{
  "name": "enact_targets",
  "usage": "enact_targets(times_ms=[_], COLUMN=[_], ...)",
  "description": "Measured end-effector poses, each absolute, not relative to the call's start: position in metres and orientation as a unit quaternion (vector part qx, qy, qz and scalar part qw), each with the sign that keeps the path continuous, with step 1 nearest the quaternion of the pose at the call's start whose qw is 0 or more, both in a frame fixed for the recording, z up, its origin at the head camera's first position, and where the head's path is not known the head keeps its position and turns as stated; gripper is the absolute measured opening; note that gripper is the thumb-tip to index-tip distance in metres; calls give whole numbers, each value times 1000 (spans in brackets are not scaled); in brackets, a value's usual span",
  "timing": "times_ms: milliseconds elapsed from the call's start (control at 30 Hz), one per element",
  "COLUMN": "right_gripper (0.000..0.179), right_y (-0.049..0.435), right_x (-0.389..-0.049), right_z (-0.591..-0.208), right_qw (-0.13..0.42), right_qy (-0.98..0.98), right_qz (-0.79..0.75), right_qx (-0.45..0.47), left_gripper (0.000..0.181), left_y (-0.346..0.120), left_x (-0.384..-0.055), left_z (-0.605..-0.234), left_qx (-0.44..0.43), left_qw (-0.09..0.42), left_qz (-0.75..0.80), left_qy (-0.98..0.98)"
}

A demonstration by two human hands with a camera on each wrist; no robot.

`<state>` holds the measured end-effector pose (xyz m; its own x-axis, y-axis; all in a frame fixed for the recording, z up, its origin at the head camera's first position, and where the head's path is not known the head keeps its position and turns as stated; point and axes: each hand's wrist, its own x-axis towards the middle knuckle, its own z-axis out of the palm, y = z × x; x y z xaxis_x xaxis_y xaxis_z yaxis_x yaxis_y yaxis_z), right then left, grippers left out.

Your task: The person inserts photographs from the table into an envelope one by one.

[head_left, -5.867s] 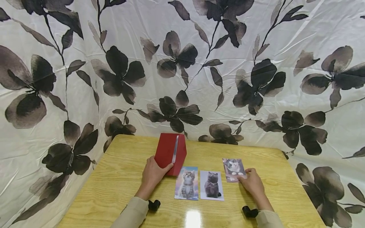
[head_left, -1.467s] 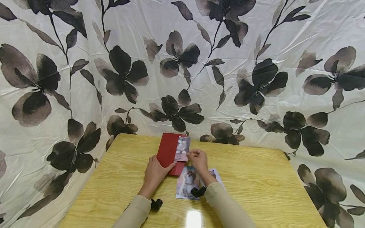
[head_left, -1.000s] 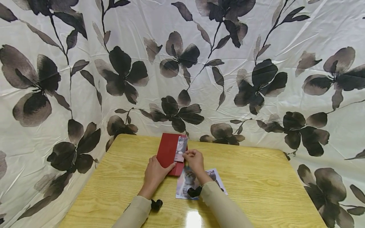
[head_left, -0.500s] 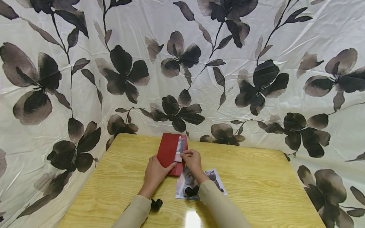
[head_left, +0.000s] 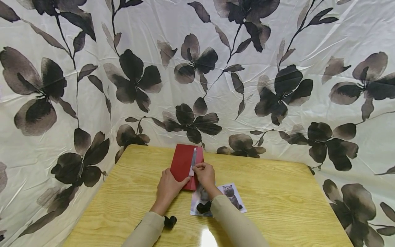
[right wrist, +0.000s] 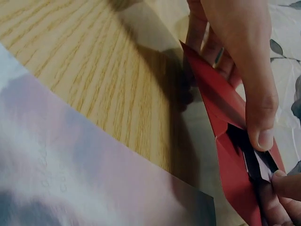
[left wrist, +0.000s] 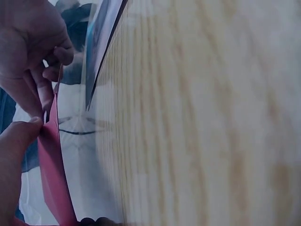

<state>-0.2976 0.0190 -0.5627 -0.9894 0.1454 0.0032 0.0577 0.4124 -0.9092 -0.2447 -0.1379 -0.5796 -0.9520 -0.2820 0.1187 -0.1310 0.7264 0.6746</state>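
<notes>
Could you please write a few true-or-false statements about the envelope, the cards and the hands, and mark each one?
1. The left hand holds the red envelope. True.
2. The right hand is empty. False: it pinches a card sticking out of the envelope.
3. The gray cat card lies on the table. True.
4. The envelope's flap is folded closed. False: it is open.
5. The left sleeve is beige. True.

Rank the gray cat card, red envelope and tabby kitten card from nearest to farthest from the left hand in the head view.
1. Red envelope: touching, held by the left hand.
2. Tabby kitten card: to that hand's right, partly hidden.
3. Gray cat card: rightmost of the three.
</notes>
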Motion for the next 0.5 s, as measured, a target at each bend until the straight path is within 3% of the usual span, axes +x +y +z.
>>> enact_targets(times_ms=[500], right_gripper=[11], right_y=[19], right_x=[-294], right_z=[-565], right_qw=[53], right_qy=[-848], right_qz=[527], right_qx=[-27], left_gripper=[102], left_y=[-137], left_x=[-246], left_z=[-582], left_qx=[115], left_qw=[101], left_qz=[-355], left_qy=[-922])
